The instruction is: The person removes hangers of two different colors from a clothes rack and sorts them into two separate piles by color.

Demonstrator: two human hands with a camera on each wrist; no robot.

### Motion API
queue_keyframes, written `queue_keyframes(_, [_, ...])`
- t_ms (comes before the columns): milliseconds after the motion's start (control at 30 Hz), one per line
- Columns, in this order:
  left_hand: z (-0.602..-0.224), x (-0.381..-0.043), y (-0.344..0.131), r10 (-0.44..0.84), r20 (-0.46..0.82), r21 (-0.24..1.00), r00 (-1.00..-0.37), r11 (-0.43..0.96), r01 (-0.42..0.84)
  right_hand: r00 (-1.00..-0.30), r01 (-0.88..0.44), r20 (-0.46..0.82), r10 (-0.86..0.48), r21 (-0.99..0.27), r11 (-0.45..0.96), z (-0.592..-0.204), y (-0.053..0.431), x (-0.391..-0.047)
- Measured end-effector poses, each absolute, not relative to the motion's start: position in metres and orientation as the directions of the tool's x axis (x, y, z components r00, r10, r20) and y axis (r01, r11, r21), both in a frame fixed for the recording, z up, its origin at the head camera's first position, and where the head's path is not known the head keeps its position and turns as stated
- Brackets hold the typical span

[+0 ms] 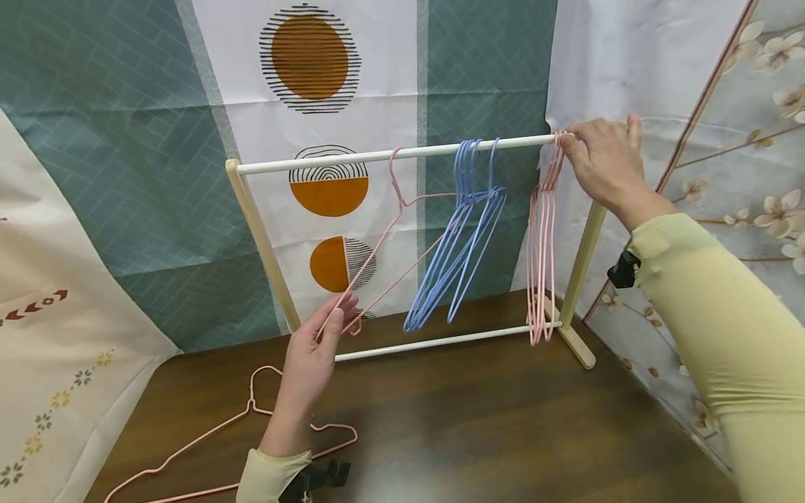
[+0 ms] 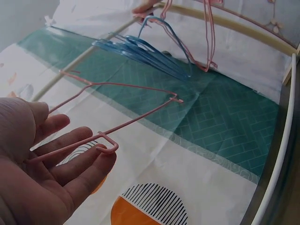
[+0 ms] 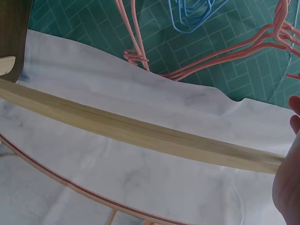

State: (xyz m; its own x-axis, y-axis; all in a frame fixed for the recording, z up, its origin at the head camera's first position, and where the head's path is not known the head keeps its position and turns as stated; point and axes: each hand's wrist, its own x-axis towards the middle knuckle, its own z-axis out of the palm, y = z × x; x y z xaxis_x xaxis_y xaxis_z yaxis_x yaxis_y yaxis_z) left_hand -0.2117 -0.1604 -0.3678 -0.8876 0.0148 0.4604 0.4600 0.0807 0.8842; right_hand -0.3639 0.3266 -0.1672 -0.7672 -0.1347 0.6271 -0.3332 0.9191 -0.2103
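A single pink hanger (image 1: 399, 192) hooks over the white top rod (image 1: 352, 160) of a clothes rack. My left hand (image 1: 311, 349) holds its lower left corner between thumb and fingers, tilting the hanger toward me. In the left wrist view its bent end (image 2: 110, 144) lies across the fingers. My right hand (image 1: 606, 161) grips the rack's top right end, thumb beside the hooks of several pink hangers (image 1: 550, 183) bunched there. The fingers of that hand are mostly out of the right wrist view. Between the pink ones hang several blue hangers (image 1: 464, 183), clustered together.
Another pink hanger (image 1: 251, 404) lies on the brown table (image 1: 440, 426), partly behind my left forearm. Wooden posts (image 1: 582, 262) and a white lower bar (image 1: 440, 342) frame the rack. Patterned cloths (image 1: 484, 70) hang behind it and at both sides.
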Motion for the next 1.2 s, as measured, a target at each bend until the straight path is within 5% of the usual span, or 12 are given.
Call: queue_keyframes(1200, [-0.353,-0.195,-0.163,-0.090,0.616,0.787,-0.783,0.038,0.615,-0.746,-0.347,0.654,-0.129,-0.216,0.913,-0.168,0.323,-0.360])
